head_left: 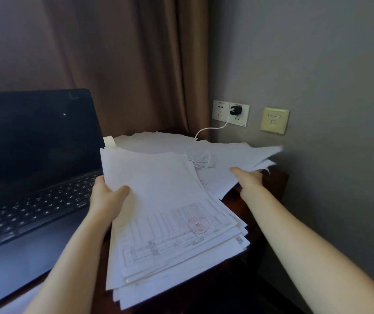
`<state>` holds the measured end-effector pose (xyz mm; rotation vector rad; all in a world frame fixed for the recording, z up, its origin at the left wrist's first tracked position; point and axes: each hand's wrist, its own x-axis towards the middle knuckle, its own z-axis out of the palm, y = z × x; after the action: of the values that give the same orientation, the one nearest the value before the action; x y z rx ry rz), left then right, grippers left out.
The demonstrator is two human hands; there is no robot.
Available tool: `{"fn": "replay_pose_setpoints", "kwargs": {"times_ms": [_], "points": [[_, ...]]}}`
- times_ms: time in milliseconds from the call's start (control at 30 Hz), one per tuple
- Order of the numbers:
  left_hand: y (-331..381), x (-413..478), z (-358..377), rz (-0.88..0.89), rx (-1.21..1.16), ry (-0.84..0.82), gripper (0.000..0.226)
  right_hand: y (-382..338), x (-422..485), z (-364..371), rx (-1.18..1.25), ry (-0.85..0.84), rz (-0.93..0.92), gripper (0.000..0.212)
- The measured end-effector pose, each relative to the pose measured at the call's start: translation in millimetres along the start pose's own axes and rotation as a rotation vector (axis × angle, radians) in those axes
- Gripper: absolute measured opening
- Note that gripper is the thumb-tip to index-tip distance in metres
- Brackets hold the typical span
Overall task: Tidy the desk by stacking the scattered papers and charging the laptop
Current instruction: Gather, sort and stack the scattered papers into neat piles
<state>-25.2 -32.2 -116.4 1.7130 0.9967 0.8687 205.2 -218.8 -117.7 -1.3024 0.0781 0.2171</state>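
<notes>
The left hand (pixel 108 196) fingers hold a stack (pixel 170 200), right hand (pixel 250 177) fingers pinch loose sheets (pixel 238 152) at two o'clock, and the cable (pixel 200 161) is not in the laptop (pixel 34 143) yet.

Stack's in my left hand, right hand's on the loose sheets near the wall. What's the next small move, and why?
Probably draw the loose sheets that your right hand pinches over onto the stack in your left hand. They are gripped at the edge, and the stack sits close by. Go gently: the white cable lies coiled on paper right beside them.
</notes>
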Motion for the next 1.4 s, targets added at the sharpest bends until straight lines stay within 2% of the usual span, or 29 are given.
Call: {"fn": "replay_pose_setpoints", "kwargs": {"times_ms": [100,233,400,633,767,833,900,933,1033,1100,1167,1267,1300,1400], "points": [[-1.6,2.2,-0.2,-0.005,-0.003,-0.009,0.043,-1.1,8.0,2.1,-0.173,0.033,-0.012,0.040],[-3.7,5.3,-0.4,-0.003,0.004,-0.028,0.044,-9.4,9.3,-10.0,-0.336,0.190,-0.104,0.037],[-4.9,7.9,-0.7,-0.008,0.016,-0.034,0.044,-24.8,-2.9,-52.6,-0.211,0.271,-0.244,0.035],[-0.4,0.6,-0.4,0.012,0.011,-0.031,0.035,-37.2,-33.3,-96.5,-0.022,0.229,-0.251,0.033],[1.3,-1.8,-0.5,0.018,0.002,-0.041,0.010,-33.9,-47.2,-98.1,0.006,0.124,-0.175,0.023],[2.4,-2.7,0.8,0.021,0.013,-0.051,0.018,-29.2,-54.5,-92.0,-0.026,0.035,-0.146,0.020],[1.3,-1.1,1.0,0.010,0.024,-0.057,0.009,-22.5,-62.5,-81.9,-0.063,-0.051,-0.129,0.022],[1.0,1.0,1.2,-0.006,0.017,-0.042,0.009,-18.8,-67.5,-75.8,-0.087,-0.089,-0.117,0.024],[2.7,7.4,1.2,-0.104,-0.045,-0.023,0.046,-6.4,-84.0,-55.9,-0.157,-0.207,-0.094,0.025],[4.4,12.8,0.3,-0.175,-0.073,-0.027,0.054,3.9,-92.2,-46.3,-0.193,-0.311,-0.085,0.023],[3.5,14.9,-0.4,-0.123,-0.012,-0.064,0.048,11.6,-96.7,-41.4,-0.301,-0.431,-0.077,0.019],[-3.4,15.9,-1.4,-0.039,0.096,-0.082,0.018,13.0,-96.4,-42.7,-0.425,-0.578,-0.074,0.022],[-5.9,15.7,-1.3,-0.028,0.117,-0.073,0.016,12.2,-94.9,-44.9,-0.431,-0.592,-0.074,0.027],[-10.1,16.3,1.0,-0.015,0.123,-0.040,0.032,8.9,-93.1,-52.7,-0.471,-0.576,-0.117,0.035]]}}
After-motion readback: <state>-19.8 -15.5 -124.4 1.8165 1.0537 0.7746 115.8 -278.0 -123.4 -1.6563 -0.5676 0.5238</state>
